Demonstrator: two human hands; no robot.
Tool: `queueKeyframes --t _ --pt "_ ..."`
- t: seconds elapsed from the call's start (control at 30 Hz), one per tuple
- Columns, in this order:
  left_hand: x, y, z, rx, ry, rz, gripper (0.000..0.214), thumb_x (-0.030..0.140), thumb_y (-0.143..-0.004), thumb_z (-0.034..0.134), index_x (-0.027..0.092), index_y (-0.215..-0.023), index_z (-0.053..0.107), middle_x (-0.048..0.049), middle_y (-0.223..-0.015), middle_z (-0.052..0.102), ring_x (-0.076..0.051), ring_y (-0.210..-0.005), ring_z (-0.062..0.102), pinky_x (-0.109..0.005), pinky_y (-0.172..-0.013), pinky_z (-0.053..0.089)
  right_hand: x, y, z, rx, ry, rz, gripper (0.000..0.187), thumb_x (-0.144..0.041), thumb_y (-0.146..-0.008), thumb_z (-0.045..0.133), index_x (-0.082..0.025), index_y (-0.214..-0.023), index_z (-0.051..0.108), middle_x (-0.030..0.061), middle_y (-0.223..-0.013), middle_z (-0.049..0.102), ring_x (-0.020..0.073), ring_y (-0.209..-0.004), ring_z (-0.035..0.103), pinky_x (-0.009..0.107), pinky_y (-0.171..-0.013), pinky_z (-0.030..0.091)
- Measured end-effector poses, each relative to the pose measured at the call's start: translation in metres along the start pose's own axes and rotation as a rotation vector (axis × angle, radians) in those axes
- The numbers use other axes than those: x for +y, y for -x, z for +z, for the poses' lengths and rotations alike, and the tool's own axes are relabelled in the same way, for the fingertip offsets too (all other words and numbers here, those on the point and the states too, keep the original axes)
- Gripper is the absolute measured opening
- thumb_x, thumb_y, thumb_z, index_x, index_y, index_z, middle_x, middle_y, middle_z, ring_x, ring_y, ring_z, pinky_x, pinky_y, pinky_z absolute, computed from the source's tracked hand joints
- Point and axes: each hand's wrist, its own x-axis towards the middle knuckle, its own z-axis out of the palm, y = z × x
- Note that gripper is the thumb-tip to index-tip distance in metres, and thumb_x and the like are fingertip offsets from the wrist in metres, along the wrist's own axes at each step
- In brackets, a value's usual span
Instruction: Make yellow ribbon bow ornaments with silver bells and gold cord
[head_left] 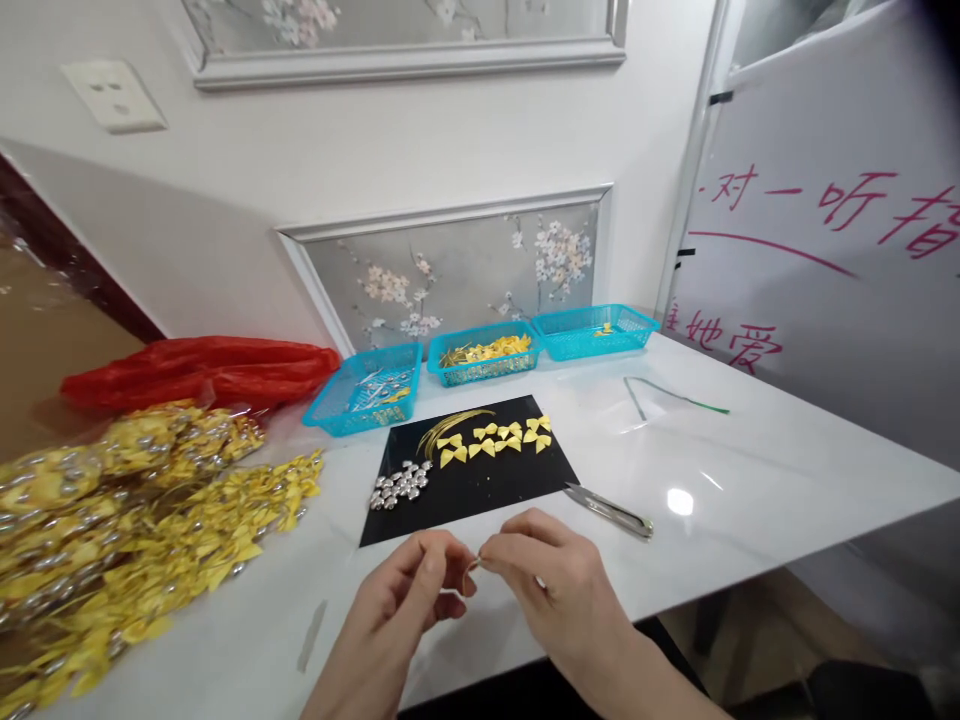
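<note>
The white surface (750,470) carries everything. Its left edge is buried under a heap of yellow bows (135,520) mixed with silver pieces, some in clear wrap, and a red plastic bag (202,365) lies behind the heap towards the far left corner. Along the far edge stand three blue baskets in a row: the left basket (330,420) holds silvery bits, the middle basket (480,377) holds yellow and gold pieces, and the right basket (592,347) is nearly bare.

In the middle lies a black mat (487,490). On it are a row of loose bows (495,440), a sheaf of gold threads (450,425) just beside them, and a cluster of silver beads (397,485) at its near left corner. A pair of snips (609,508) lies off the mat's near right corner, and a bent green wire (660,392) lies well apart, towards the far right.

At the near edge my left hand (405,600) and right hand (555,580) meet fingertip to fingertip. Both are closed in a pinch on one small piece (474,563), held above the surface just short of the mat. It is too small for me to tell what it is.

I judge this to be fine fingertip work on a single piece, with the supplies laid out within reach. Anything further calls for a steady, light pinch so the piece does not slip.
</note>
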Motion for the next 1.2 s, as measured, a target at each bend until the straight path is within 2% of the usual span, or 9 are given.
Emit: queueKeyframes --t 0.07,0.17,0.37,0.57,0.7,0.8,0.97,1.03,1.2 --pt "0.000 0.000 -0.001 -0.046 0.004 -0.035 0.033 0.052 -0.084 0.068 0.020 -0.076 0.070 -0.0022 -0.074 0.063 -0.018 -0.071 0.054 -0.027 -0.065 0.047 0.000 0.001 0.003 0.012 0.072 -0.054 0.027 -0.010 -0.095 0.051 -0.018 -0.087 0.075 0.0066 -0.080 0.061 0.0143 -0.068 0.060 0.023 -0.060 0.048" --pt "-0.004 0.000 -0.005 -0.073 -0.017 -0.047 0.032 0.048 -0.084 0.068 0.019 -0.072 0.069 -0.0014 -0.071 0.063 -0.015 -0.066 0.050 -0.025 -0.061 0.044 -0.003 0.001 0.005 0.022 0.166 -0.118 0.028 -0.005 -0.094 0.051 -0.019 -0.088 0.075 0.0060 -0.080 0.059 0.0141 -0.067 0.057 0.023 -0.057 0.045" --pt "-0.009 0.002 -0.011 0.007 -0.079 -0.009 0.025 0.044 -0.080 0.072 0.020 -0.074 0.074 -0.0023 -0.071 0.068 -0.018 -0.069 0.059 -0.026 -0.065 0.049 -0.008 -0.003 0.008 -0.005 0.293 -0.206 0.025 -0.005 -0.093 0.052 -0.019 -0.086 0.072 0.0041 -0.076 0.059 0.0143 -0.065 0.055 0.023 -0.054 0.041" --pt "-0.013 0.005 -0.017 0.014 -0.208 0.097 0.025 0.042 -0.084 0.064 0.022 -0.070 0.070 -0.0009 -0.069 0.066 -0.019 -0.071 0.060 -0.026 -0.068 0.052 -0.010 -0.002 0.016 -0.021 0.382 -0.240 0.028 -0.003 -0.092 0.048 -0.019 -0.085 0.070 0.0031 -0.073 0.056 0.0147 -0.063 0.053 0.023 -0.052 0.037" --pt "-0.016 0.008 -0.020 0.108 -0.225 0.146 0.023 0.042 -0.085 0.062 0.024 -0.073 0.067 0.0002 -0.070 0.068 -0.020 -0.073 0.063 -0.026 -0.073 0.055 -0.010 -0.003 0.017 -0.018 0.446 -0.247 0.034 -0.001 -0.090 0.043 -0.020 -0.085 0.070 0.0026 -0.068 0.053 0.0156 -0.060 0.050 0.025 -0.051 0.034" --pt "-0.016 0.011 -0.024 0.178 -0.201 0.160 0.023 0.043 -0.086 0.061 0.024 -0.073 0.066 0.0010 -0.069 0.068 -0.020 -0.073 0.064 -0.027 -0.074 0.056 -0.008 -0.003 0.015 -0.004 0.470 -0.236 0.034 -0.002 -0.091 0.042 -0.020 -0.082 0.069 0.0019 -0.067 0.051 0.0144 -0.057 0.049 0.024 -0.050 0.033" --pt "-0.018 0.013 -0.025 0.181 -0.162 0.116 0.023 0.044 -0.085 0.062 0.024 -0.087 0.072 -0.0015 -0.080 0.074 -0.022 -0.080 0.068 -0.029 -0.076 0.057 -0.010 -0.003 0.015 0.004 0.443 -0.267 0.028 -0.007 -0.095 0.046 -0.021 -0.087 0.070 0.0010 -0.068 0.052 0.0129 -0.058 0.051 0.021 -0.051 0.036" --pt "-0.019 0.013 -0.025 0.176 -0.163 0.101 0.024 0.042 -0.083 0.065 0.023 -0.092 0.075 -0.0016 -0.079 0.075 -0.021 -0.077 0.068 -0.028 -0.073 0.056 -0.012 -0.003 0.017 0.003 0.441 -0.290 0.028 -0.008 -0.096 0.046 -0.021 -0.088 0.070 0.0013 -0.068 0.054 0.0131 -0.059 0.051 0.022 -0.051 0.036" --pt "-0.019 0.014 -0.025 0.128 -0.197 0.109 0.018 0.037 -0.079 0.067 0.023 -0.082 0.077 0.0011 -0.065 0.068 -0.017 -0.063 0.058 -0.025 -0.061 0.050 -0.015 -0.003 0.021 0.001 0.460 -0.318 0.029 -0.010 -0.099 0.045 -0.020 -0.084 0.069 0.0019 -0.069 0.054 0.0137 -0.059 0.050 0.023 -0.052 0.034"
